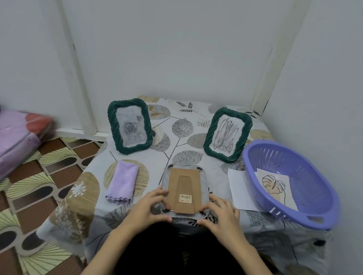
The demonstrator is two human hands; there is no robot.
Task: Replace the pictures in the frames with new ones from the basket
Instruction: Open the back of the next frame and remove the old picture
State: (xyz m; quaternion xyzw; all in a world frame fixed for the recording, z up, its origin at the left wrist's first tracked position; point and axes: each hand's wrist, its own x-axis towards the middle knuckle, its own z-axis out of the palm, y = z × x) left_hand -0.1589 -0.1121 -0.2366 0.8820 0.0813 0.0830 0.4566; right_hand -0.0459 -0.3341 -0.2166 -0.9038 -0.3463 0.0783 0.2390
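A grey frame lies face down at the table's near edge, its brown cardboard back with a barcode sticker facing up. My left hand grips its near left corner and my right hand grips its near right corner. Two green twisted frames stand upright behind it: the left frame shows a grey rose picture, the right frame a scribbled line drawing. A purple basket at the right holds a leaf line drawing. A white sheet lies partly under the basket.
A folded lilac cloth lies left of the face-down frame. The table wears a leaf-patterned cloth and stands in a white-walled corner. A pink mattress sits on the patterned floor at the left.
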